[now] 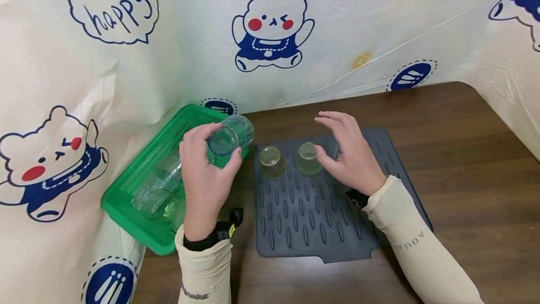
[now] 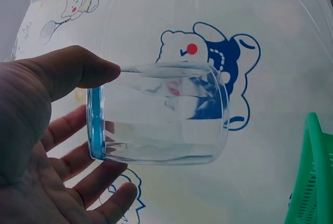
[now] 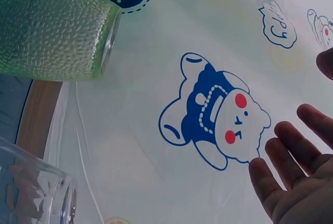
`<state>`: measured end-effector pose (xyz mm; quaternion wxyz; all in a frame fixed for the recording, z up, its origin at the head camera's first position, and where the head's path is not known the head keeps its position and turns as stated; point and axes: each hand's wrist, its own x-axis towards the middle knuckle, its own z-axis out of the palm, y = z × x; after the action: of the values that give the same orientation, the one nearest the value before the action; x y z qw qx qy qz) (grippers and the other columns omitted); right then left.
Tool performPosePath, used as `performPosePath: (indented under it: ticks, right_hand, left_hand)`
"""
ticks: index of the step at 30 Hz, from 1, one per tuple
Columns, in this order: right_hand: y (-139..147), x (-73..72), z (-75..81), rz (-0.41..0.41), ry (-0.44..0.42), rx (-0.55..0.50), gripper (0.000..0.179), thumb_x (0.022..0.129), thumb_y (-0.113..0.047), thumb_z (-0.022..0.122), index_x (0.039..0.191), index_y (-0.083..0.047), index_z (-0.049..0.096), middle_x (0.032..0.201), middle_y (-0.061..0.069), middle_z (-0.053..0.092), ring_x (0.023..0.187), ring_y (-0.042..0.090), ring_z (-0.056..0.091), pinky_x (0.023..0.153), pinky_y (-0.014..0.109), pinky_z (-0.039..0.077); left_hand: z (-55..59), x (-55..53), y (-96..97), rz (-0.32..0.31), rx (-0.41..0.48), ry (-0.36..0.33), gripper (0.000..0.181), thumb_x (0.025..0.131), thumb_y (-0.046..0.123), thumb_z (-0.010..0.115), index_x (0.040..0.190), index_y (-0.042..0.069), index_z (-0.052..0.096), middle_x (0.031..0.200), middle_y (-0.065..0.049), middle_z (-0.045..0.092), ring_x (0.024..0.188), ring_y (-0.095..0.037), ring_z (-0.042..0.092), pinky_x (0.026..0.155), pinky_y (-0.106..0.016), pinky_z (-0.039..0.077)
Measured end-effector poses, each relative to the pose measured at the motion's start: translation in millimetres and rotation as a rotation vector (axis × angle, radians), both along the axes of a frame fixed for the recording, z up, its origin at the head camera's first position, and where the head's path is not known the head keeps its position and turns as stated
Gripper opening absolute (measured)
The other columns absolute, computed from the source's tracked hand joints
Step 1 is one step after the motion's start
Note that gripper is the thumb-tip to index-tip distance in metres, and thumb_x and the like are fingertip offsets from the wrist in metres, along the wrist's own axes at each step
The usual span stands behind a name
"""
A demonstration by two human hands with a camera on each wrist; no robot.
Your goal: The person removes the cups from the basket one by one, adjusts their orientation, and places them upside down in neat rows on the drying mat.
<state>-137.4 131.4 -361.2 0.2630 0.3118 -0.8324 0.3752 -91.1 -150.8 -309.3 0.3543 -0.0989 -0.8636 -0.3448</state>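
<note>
My left hand [image 1: 202,172] grips a clear glass [image 1: 237,131] with a bluish base, tilted on its side above the right part of a green basket [image 1: 116,208]. The left wrist view shows the thumb over the base end of this glass [image 2: 161,115] and fingers underneath. Over the dark grey mat [image 1: 303,219], my right hand [image 1: 352,156] hovers with fingers spread and nothing in it. Close to its thumb stands a bumpy green glass [image 1: 308,163]; left of that is a yellowish glass [image 1: 272,165]. Another clear glass [image 3: 36,190], in the right wrist view, is mostly hidden by the hand in the head view.
More glasses [image 1: 156,196] lie in the basket, partly behind my left wrist. The ridged mat lies on a brown wooden table [image 1: 476,191]. A white printed sheet [image 1: 190,50] hangs along the back and left side.
</note>
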Motion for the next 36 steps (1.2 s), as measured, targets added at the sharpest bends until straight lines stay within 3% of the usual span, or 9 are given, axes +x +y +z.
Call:
performPosePath:
  ticks: [13, 19, 22, 30, 36]
  right_hand:
    - [0, -0.9, -1.1, -0.005, 0.013, 0.016, 0.055, 0.085, -0.018, 0.062, 0.137, -0.006, 0.049, 0.142, 0.007, 0.042, 0.130, 0.024, 0.036, 0.098, 0.042, 0.037]
    - [-2, -1.3, -1.6, 0.005, 0.006, 0.011, 0.055, 0.084, -0.017, 0.063, 0.136, -0.006, 0.049, 0.141, 0.008, 0.043, 0.129, 0.025, 0.037, 0.099, 0.042, 0.037]
    - [-2, -1.5, -1.2, 0.013, -0.004, -0.006, 0.055, 0.083, -0.016, 0.065, 0.135, -0.006, 0.050, 0.140, 0.009, 0.043, 0.128, 0.027, 0.037, 0.099, 0.043, 0.037]
    - [-2, -1.2, -0.2, 0.013, -0.020, -0.018, 0.059, 0.082, -0.015, 0.065, 0.138, -0.006, 0.047, 0.139, 0.009, 0.044, 0.128, 0.028, 0.038, 0.101, 0.044, 0.035]
    - [-1, -1.4, -0.8, 0.003, -0.036, -0.007, 0.062, 0.083, -0.016, 0.064, 0.141, -0.007, 0.044, 0.140, 0.009, 0.043, 0.127, 0.027, 0.038, 0.102, 0.044, 0.035]
  left_hand:
    - [2.4, 3.3, 5.6, -0.025, -0.048, -0.003, 0.050, 0.074, 0.016, 0.080, 0.120, 0.013, 0.062, 0.121, -0.004, 0.054, 0.115, -0.023, 0.043, 0.091, -0.044, 0.034]
    - [4.8, 11.3, 7.0, -0.055, -0.136, -0.040, 0.048, 0.073, 0.019, 0.080, 0.117, 0.011, 0.064, 0.119, -0.007, 0.054, 0.107, -0.028, 0.044, 0.082, -0.043, 0.036]
    - [6.5, 16.8, 8.8, -0.058, -0.216, -0.141, 0.047, 0.074, 0.025, 0.079, 0.117, 0.012, 0.063, 0.119, -0.006, 0.053, 0.105, -0.027, 0.043, 0.077, -0.040, 0.040]
    - [5.1, 27.4, 14.7, -0.149, -0.433, -0.553, 0.050, 0.076, 0.039, 0.077, 0.117, 0.018, 0.058, 0.116, 0.002, 0.053, 0.103, -0.018, 0.048, 0.072, -0.036, 0.049]
    - [-7.8, 19.2, 23.1, -0.231, -0.529, -0.710, 0.050, 0.075, 0.039, 0.079, 0.116, 0.021, 0.058, 0.110, 0.006, 0.053, 0.094, -0.013, 0.051, 0.072, -0.030, 0.047]
